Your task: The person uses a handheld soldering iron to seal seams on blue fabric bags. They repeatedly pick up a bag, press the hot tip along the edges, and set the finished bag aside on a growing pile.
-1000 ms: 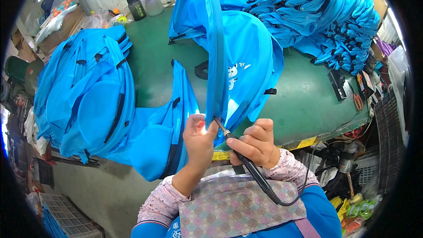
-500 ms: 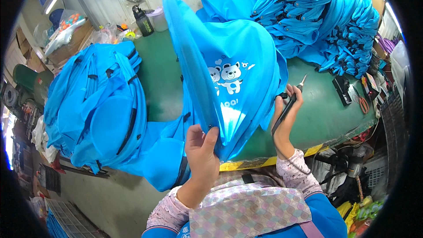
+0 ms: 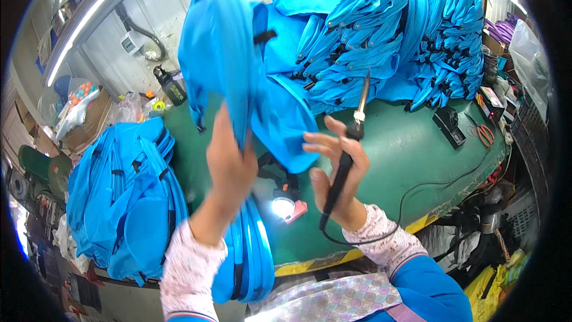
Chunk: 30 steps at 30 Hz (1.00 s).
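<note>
My left hand (image 3: 229,164) is raised in front of me, its fingers (image 3: 221,125) closed on a fold of the blue fabric bag (image 3: 238,65), which hangs lifted off the green worktop (image 3: 411,149) and spreads above and to the right of that grip. The hand is blurred, so I cannot tell how tightly the cloth is pinched. My right hand (image 3: 336,173) is wrapped round the black handle of a soldering iron (image 3: 348,149), held upright with its metal tip pointing up, just right of the bag's lower edge; my index finger and thumb stick out loosely toward the cloth without touching it, as far as I can see. The iron's black cord (image 3: 411,203) loops away from under my wrist across the worktop. Below and between my fingers a small lit lamp (image 3: 285,206) glows. Beyond my right fingertips lies a big heap of blue bags (image 3: 411,30); left of my left forearm hangs another stack of blue bags (image 3: 119,197).
</note>
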Tool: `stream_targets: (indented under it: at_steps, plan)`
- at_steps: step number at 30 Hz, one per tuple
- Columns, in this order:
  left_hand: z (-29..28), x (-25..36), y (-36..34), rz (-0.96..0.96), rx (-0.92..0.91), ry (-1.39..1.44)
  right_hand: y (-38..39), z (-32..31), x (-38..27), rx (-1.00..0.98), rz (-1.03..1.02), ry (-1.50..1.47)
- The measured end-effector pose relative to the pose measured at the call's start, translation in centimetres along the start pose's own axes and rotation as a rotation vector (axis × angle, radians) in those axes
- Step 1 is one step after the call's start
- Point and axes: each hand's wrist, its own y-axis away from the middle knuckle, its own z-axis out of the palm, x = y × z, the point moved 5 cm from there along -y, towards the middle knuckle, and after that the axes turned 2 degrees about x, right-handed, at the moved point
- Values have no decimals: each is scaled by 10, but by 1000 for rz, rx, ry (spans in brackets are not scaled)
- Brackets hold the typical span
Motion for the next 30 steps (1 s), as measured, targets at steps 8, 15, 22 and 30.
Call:
stream_targets:
  at_steps: [8, 15, 22, 30]
  plan:
    - [211, -33, -230, 259, -280, 144, 60, -66, 48, 86, 320, 191]
    - [344, -24, -231, 42, -490, -209, 53, -71, 43, -41, 352, 263]
    - [89, 16, -59, 358, -474, 254, 54, -78, 41, 98, 437, 127]
    - [-173, 59, 337, -455, -758, -464, 42, -59, 29, 141, 440, 107]
